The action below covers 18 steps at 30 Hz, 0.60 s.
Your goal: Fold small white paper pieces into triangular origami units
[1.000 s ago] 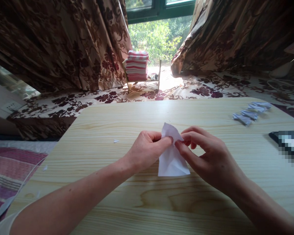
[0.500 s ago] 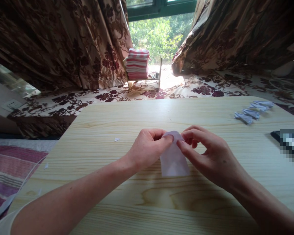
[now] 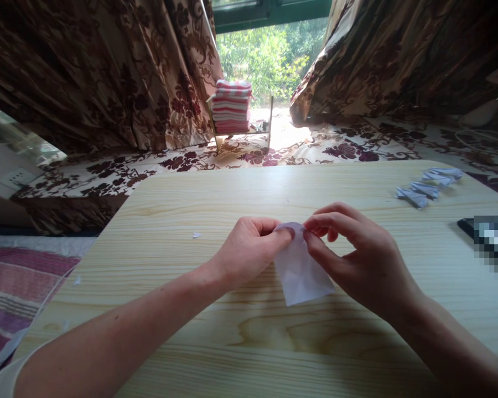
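Note:
A small white sheet of paper [image 3: 302,276] hangs between both hands above the wooden table [image 3: 182,342], its top edge bent over and its lower part facing me. My left hand [image 3: 255,243] pinches the paper's upper left with the thumb on the near side. At the upper right edge, my right hand [image 3: 348,243] is closed on the paper between thumb and index finger, the other fingers curled behind. The fingertips on the far side of the sheet are hidden. Left of my left hand lies a tiny white paper scrap [image 3: 197,235].
Several folded white paper pieces [image 3: 413,197] lie at the table's far right corner. A dark, partly pixelated device [image 3: 467,228] rests at the right edge. More scraps [image 3: 77,281] are at the left edge. Beyond the table, a small rack holds stacked red-and-white cloths [image 3: 232,108] by the window.
The paper's top, upright earlier, is now bent over. Its lower end has swung to the right. My right hand has shifted slightly right and up; my left hand keeps its pinch.

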Motion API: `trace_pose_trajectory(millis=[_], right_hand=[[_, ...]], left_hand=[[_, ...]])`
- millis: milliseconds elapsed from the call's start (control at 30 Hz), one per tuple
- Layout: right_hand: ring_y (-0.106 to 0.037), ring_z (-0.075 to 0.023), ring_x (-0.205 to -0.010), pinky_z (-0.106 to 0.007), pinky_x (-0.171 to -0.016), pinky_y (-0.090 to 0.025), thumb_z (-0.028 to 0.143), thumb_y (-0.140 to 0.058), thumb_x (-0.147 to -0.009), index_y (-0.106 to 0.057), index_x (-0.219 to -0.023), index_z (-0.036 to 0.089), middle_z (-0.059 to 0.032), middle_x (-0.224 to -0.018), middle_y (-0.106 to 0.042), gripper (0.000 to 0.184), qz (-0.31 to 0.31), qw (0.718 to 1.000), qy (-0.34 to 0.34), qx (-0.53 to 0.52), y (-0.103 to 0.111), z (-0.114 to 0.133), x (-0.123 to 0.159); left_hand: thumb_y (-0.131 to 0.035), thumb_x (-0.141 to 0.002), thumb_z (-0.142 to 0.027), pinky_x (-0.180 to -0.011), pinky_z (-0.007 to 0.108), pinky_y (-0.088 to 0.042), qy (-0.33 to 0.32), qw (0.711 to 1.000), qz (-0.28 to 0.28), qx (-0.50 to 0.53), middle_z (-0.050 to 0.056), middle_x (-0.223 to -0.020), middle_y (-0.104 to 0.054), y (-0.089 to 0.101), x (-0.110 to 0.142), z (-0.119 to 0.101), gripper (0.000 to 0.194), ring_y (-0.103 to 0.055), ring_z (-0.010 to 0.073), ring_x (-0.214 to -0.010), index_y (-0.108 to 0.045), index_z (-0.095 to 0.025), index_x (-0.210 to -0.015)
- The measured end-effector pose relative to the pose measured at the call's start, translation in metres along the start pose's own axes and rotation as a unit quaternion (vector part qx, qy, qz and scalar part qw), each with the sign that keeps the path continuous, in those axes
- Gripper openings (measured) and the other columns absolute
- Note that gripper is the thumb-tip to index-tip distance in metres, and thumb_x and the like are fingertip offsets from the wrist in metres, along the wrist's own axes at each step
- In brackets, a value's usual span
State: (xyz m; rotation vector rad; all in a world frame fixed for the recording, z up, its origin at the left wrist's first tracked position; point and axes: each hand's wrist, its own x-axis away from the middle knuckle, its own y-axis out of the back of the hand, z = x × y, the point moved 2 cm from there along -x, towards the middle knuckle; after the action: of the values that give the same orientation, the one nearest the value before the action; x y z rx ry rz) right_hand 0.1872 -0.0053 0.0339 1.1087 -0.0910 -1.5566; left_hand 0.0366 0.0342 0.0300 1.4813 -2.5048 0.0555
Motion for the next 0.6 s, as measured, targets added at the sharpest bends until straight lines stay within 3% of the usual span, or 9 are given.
trace_pose_trajectory(millis=[267, 600], right_hand=[[-0.056, -0.0127, -0.071, -0.025, -0.061, -0.047, 0.005, -0.059, -0.079, -0.062, -0.091, 0.016, -0.0032, -0.083, -0.059, 0.017, 0.002, 0.998, 0.055, 0.003, 0.0010, -0.0023, 0.0016], [-0.057, -0.0179, -0.074, -0.029, -0.059, -0.046, 0.006, -0.058, -0.080, -0.065, -0.089, 0.018, -0.0064, -0.084, -0.059, 0.017, 0.006, 0.983, 0.143, 0.111, 0.0053, 0.0005, 0.0034]], left_hand=[[-0.057, -0.077, -0.030, -0.052, 0.021, -0.032, 0.009, 1.000, 0.004, -0.005, -0.002, -0.059, -0.051, 0.0005, -0.0007, -0.0005, 0.023, -0.044, 0.0078, -0.056, -0.062, -0.013, -0.063], [-0.058, -0.076, -0.026, -0.052, 0.021, -0.032, 0.008, 1.000, 0.000, 0.014, -0.002, -0.056, -0.051, -0.0003, 0.0001, -0.0022, 0.020, -0.045, 0.0087, -0.056, -0.062, -0.012, -0.061]])
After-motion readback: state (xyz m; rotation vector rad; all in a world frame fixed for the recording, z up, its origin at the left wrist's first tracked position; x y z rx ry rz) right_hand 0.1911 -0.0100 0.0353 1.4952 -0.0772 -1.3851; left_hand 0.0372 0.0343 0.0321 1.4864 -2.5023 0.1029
